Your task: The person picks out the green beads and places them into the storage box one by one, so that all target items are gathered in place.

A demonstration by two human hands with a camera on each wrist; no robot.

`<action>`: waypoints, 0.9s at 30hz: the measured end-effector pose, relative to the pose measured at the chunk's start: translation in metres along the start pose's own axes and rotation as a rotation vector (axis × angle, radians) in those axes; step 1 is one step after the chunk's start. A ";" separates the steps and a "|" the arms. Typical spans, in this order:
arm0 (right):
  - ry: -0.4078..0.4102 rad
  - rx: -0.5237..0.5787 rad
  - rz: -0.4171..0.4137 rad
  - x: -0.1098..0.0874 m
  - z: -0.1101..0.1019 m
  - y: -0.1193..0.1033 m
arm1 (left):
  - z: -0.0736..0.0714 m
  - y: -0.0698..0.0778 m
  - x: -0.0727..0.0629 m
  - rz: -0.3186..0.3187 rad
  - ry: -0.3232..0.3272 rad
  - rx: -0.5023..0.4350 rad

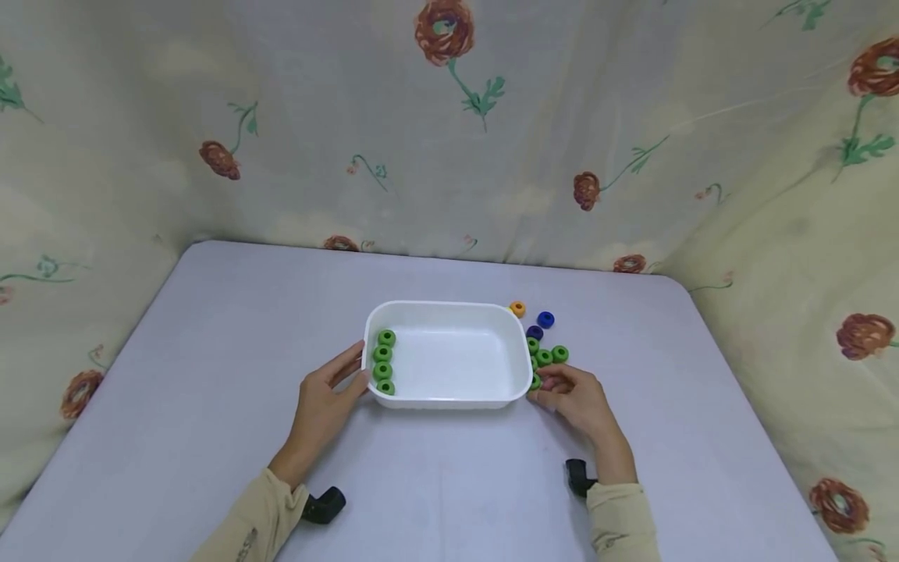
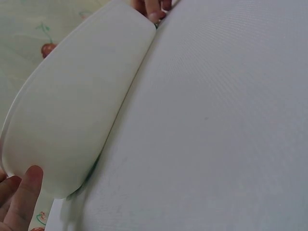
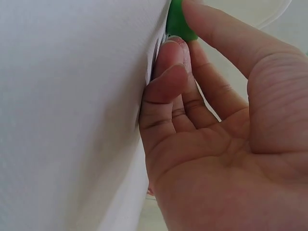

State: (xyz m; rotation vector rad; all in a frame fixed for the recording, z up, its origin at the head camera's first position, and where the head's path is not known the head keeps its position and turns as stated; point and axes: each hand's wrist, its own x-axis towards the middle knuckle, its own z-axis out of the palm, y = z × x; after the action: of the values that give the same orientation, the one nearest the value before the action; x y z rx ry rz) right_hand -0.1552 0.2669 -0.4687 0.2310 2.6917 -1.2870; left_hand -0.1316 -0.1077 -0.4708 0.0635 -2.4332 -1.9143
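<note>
A white rectangular tray [image 1: 460, 363] sits on the table, with several round green beads [image 1: 382, 353], each with a dark hole, lined up along its left inner end. My left hand [image 1: 328, 398] holds the tray's left end, its thumb pressed on the outer wall in the left wrist view. Just outside the right end, my right hand [image 1: 579, 398] pinches a green bead [image 3: 180, 21] between thumb and fingers, low by the tabletop. Beyond those fingers lie more loose green beads [image 1: 559, 353], partly hidden by the tray's rim.
Past the green beads are a dark purple bead [image 1: 534, 332], a blue bead [image 1: 545, 319] and an orange bead [image 1: 517, 308] near the tray's far right corner. The pale table [image 1: 281, 297] ends at a flowered curtain [image 1: 449, 156]. Black wrist devices [image 1: 325, 506] show at both sleeves.
</note>
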 end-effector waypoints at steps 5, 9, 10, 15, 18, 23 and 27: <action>-0.010 -0.020 -0.018 0.002 0.002 -0.001 | 0.000 0.000 0.000 0.006 -0.003 -0.002; -0.009 -0.044 -0.040 0.002 0.003 -0.001 | 0.000 0.000 0.000 0.007 -0.006 -0.013; -0.009 -0.047 -0.043 0.002 0.003 -0.001 | 0.000 0.000 0.000 0.006 -0.008 -0.016; -0.010 -0.060 -0.047 0.003 0.004 0.000 | -0.001 0.001 0.000 0.005 -0.005 -0.015; -0.001 -0.064 -0.043 0.004 0.004 -0.001 | -0.001 0.001 0.000 0.007 -0.002 -0.014; 0.004 -0.067 -0.024 0.003 0.004 -0.002 | 0.000 0.001 0.001 0.012 -0.004 -0.025; 0.002 -0.068 -0.011 0.002 0.004 -0.003 | -0.001 0.001 0.000 0.012 -0.004 -0.029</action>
State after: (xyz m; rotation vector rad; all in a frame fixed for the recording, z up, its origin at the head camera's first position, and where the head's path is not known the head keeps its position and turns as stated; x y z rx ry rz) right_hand -0.1575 0.2620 -0.4700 0.2096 2.7366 -1.1956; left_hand -0.1316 -0.1081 -0.4699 0.0437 -2.4013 -1.9463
